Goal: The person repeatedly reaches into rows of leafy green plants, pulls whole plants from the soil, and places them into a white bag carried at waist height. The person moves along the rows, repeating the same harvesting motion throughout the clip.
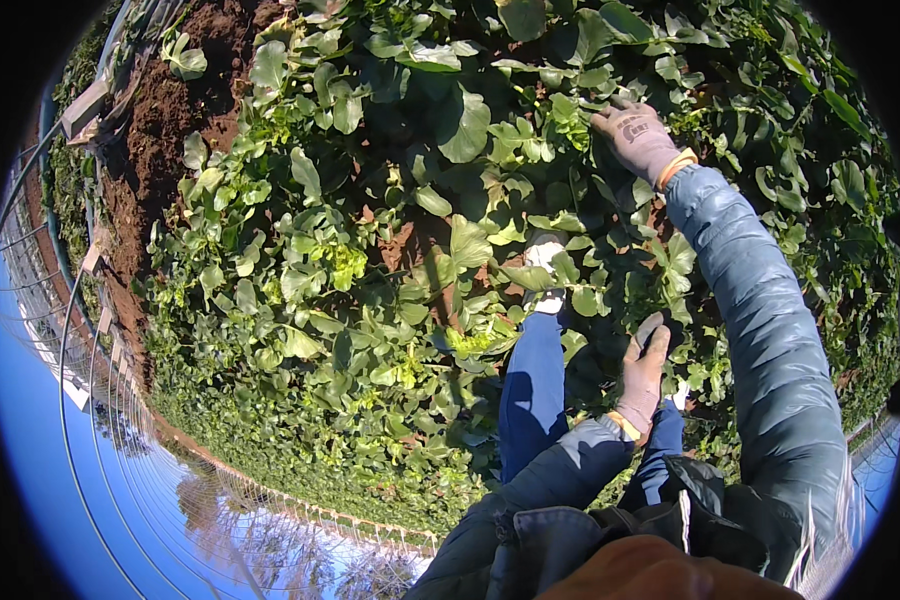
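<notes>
My right hand, in a pale work glove with dark print on its back, reaches into the leafy green plants. Its fingertips are partly hidden by foliage, beside a bright green leaf cluster, so any hold on a stem cannot be made out. Lower down, my left hand hovers in a matching glove over the leaves near my legs. Its thumb and fingers are apart, with nothing seen between them. Both arms wear a blue-grey quilted jacket.
My blue trouser leg and white shoe stand among the plants. Reddish-brown soil borders the bed on the left. Thin curved hoops and pale blocks line that edge. Dense foliage extends to the right.
</notes>
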Tool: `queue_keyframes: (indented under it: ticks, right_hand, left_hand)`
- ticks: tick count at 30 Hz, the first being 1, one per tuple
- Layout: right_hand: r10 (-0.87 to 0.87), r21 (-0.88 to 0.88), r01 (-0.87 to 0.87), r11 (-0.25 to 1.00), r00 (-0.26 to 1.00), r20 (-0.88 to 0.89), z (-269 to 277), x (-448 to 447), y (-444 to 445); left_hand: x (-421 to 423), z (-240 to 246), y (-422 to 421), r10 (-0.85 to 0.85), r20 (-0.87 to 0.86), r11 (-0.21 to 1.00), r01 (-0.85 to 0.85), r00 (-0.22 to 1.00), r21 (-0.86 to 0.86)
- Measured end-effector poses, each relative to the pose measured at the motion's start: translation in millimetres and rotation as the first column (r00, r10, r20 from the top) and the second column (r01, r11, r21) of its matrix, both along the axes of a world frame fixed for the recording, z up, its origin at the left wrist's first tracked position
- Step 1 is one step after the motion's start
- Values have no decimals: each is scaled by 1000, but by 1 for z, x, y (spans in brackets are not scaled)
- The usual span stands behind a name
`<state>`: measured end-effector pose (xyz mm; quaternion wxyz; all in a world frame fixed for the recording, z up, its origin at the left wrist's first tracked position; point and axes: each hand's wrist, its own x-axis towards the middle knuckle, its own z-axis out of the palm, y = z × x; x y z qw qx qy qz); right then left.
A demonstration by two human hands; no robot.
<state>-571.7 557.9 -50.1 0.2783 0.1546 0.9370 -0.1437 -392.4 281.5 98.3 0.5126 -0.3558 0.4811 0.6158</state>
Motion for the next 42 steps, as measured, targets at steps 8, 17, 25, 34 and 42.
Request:
queue_keyframes:
  ticks: [8, 17, 25, 34, 42]
  right_hand:
    - [178, 25, -180, 983, 982, 55, -15, -5, 14]
    - [8, 167, 38, 985, 964, -266, 54, -29, 44]
    - [-493, -632, 50, 774, 673, -551, 188, 74, -39]
    - [-62, -644, -265, 718, 897, -438, 223, 113, -92]
    - [-376, -677, 202, 708, 919, -119, 112, 5, -81]
  left_hand:
    - [-25, 4, 1, 147, 203, 985, -162, 968, 58]
    - [-47, 13, 25, 78, 219, 996, -83, 973, 14]
    - [-85, 17, 36, 370, 366, 926, -307, 854, -219]
    - [-98, 16, 32, 206, 336, 977, -212, 919, -20]
    - [-56, 14, 28, 347, 210, 884, -245, 914, -398]
